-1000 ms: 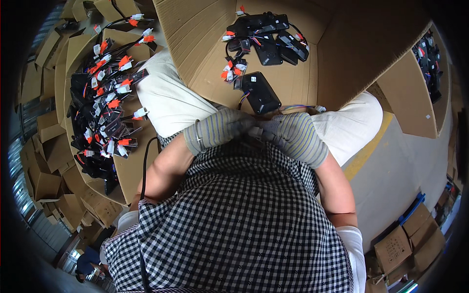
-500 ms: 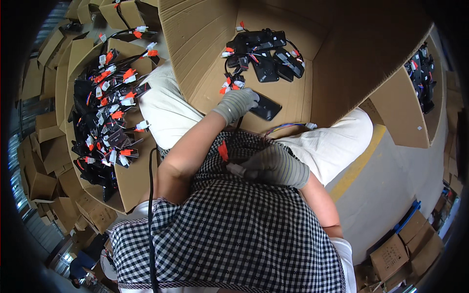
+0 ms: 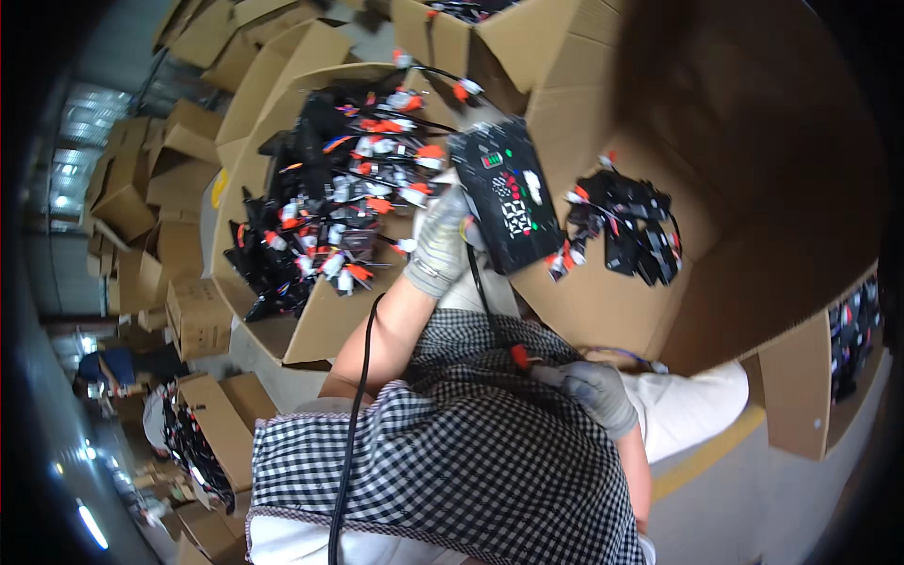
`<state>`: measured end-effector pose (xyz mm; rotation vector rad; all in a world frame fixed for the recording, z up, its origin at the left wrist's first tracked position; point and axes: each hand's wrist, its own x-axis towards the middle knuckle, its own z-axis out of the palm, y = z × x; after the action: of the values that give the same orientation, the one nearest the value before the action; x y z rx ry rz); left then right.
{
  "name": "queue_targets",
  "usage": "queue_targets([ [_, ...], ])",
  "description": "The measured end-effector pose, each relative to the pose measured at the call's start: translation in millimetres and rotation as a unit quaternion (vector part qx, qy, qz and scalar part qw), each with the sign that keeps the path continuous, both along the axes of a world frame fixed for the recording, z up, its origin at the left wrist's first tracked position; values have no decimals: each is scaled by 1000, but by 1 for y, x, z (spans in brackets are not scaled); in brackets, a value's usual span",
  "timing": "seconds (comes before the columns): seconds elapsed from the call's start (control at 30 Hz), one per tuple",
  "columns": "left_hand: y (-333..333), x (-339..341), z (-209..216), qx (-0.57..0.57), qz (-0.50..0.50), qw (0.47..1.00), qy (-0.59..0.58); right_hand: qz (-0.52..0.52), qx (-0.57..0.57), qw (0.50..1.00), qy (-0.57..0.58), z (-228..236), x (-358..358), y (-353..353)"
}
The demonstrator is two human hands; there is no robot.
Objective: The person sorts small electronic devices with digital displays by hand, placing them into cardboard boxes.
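My gloved left hand [image 3: 441, 252] grips a flat black display panel [image 3: 490, 226] by its near left edge and holds it up face-on. White, red and green symbols glow on its face. A black cable [image 3: 480, 287] hangs from the panel toward my lap, where a red connector [image 3: 520, 355] shows against the checked apron. Beside it, the fingers of my gloved right hand [image 3: 603, 395] are closed on a white connector [image 3: 546, 375], partly blurred. Past the panel, several black units with plugs [image 3: 633, 226] lie inside a big cardboard box [image 3: 725, 202].
On my left, an open carton [image 3: 325, 330] is heaped with black units [image 3: 311, 202] and red and white plugs. Another filled carton [image 3: 796, 405] stands at the right. A loose black cable [image 3: 350, 452] runs down over the apron. More cartons crowd the far left.
My left hand has lifted the panel out of the big box and over to the left; its lit face now shows. The view has swung left. My right hand still holds the white connector.
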<state>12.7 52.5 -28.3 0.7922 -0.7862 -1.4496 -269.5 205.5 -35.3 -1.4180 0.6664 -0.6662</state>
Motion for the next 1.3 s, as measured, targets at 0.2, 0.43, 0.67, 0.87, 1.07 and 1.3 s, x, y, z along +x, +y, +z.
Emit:
queue_targets([
  [0.2, -26, 136, 87, -45, 351, 893, 279, -154, 114, 978, 78, -5, -12, -2],
  [0.43, -1, 132, 84, -102, 158, 938, 291, -179, 170, 969, 32, -13, -2, -15],
  [0.67, 0, 180, 46, 29, 540, 825, -165, -148, 96, 979, 98, 6, 18, -46],
  [0.87, 30, 57, 114, -195, 232, 545, -782, -132, 122, 978, 102, 9, 27, -51],
  [1.07, -10, 23, 37, -286, 36, 419, -861, -139, 96, 979, 116, 32, 41, -70],
  [1.3, 9, 23, 76, -225, -106, 544, -801, -207, 50, 969, 124, 73, 77, -127],
])
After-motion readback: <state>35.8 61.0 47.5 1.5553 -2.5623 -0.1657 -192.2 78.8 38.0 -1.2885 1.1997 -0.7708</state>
